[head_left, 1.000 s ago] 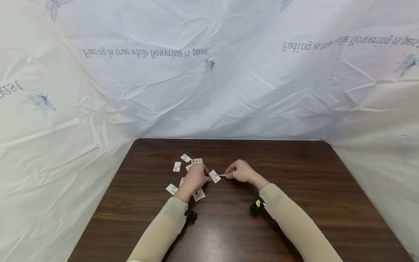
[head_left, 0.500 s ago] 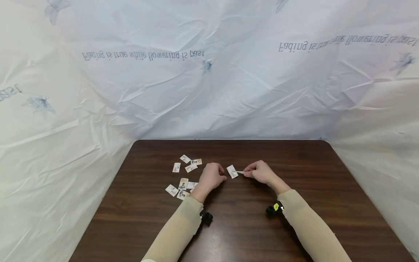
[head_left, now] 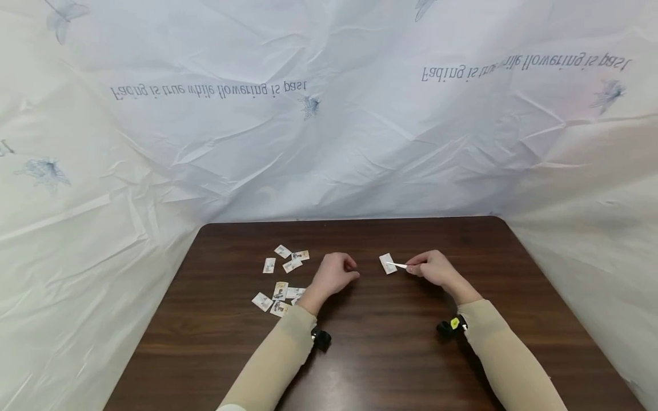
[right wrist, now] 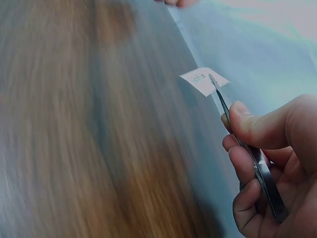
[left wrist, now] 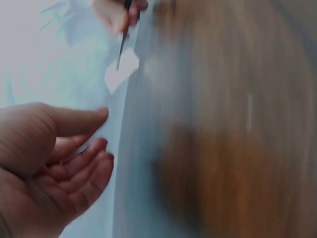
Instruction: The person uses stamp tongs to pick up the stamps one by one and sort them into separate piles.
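In the right wrist view my right hand grips dark metal tweezers between thumb and fingers. At the tweezers' tips is a small white stamp with a perforated edge and faint print. The head view shows this stamp held out to the left of the right hand. My left hand holds nothing; its thumb and fingers are loosely bent with a gap between them. It hovers over the table between the stamp and the spread stamps on the left.
Several small stamps lie on the brown wooden table at left, in an upper group with a tan-edged stamp and a lower group with another stamp. My left forearm partly covers the lower group. Wrinkled white sheeting hangs behind the table.
My right hand has carried the tweezers and stamp to the right. The left hand, near the stamp a second ago, has shifted right and is now farther from it, uncovering stamps on the table.
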### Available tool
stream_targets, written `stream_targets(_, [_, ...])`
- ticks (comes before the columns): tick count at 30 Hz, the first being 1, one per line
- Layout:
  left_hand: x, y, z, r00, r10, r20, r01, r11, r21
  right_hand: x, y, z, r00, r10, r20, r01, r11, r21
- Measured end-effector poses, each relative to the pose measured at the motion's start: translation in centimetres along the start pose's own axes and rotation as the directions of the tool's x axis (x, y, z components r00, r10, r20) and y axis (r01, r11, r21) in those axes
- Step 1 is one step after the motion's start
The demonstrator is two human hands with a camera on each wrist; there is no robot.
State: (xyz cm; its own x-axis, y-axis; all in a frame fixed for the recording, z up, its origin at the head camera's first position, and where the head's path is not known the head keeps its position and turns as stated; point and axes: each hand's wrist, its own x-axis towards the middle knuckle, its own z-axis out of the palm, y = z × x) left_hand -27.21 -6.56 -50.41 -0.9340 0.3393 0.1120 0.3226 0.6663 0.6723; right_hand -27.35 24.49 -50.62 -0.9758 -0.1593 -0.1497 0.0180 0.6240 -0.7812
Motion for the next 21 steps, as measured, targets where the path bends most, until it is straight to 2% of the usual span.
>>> stream_targets(5, [-0.4,-3.3,-3.5,0.999,0.048,0.002,-0.048,0.999,-0.015,-0.4,1.1,-1.5,0.999,0.031,-0.015,-0.031,1.000,0.002])
stream_targets(8, [-0.9,-5.4,-5.9,0.999,0.028,-0.019,-0.028,1.000,-0.003,-0.6,1.8,-2.4,0.999,0.038,-0.026,-0.038,0.999,-0.007])
stream_targets(13, [-2.6,-8.2,-9.4,0.999,-0.038,-0.037,0.038,0.999,0.023,-0.6,2.8,-3.3,0.997,0.048,-0.061,-0.050,0.998,-0.026])
stream_targets(17, [-3.7,-9.8,-11.1,0.998,-0.064,-0.029,0.065,0.998,0.022,-0.7,3.7,-4.2,0.996,0.046,-0.075,-0.048,0.998,-0.035])
stream_targets(21, [-4.6,-10.8,-11.9,0.996,-0.084,-0.032,0.085,0.996,0.026,-0.9,4.4,-5.2,0.995,0.039,-0.094,-0.044,0.998,-0.044])
